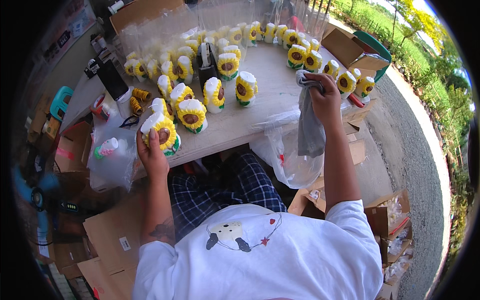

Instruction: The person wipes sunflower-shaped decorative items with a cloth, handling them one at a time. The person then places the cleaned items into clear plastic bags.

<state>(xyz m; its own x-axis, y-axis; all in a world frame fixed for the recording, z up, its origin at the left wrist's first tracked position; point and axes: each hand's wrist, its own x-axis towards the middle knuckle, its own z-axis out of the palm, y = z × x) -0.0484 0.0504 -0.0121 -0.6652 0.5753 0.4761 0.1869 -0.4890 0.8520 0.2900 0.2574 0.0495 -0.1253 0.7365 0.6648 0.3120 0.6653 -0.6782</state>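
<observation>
My left hand (pixel 153 152) grips a white pillar candle (pixel 164 134) decorated with a yellow sunflower and green leaves, at the table's front left edge. In my right hand (pixel 325 93) hangs a grey cloth (pixel 312 127), pinched near its top over the right side of the table (pixel 268 108). Several similar candles stand close to the left hand, among them one sunflower candle (pixel 191 117) just right of it. A further sunflower candle (pixel 246 90) stands upright between the two hands. Beyond the right hand is another group with a sunflower candle (pixel 345 84).
A black tape dispenser (pixel 207 65) stands amid candles and clear plastic bags (pixel 225 18). Spools of golden cord (pixel 137 107) and a pink flower candle (pixel 107 147) lie at left. A plastic bag (pixel 296 168) hangs off the front edge. A blue-bladed fan (pixel 37 197) and cardboard boxes (pixel 112 232) flank me.
</observation>
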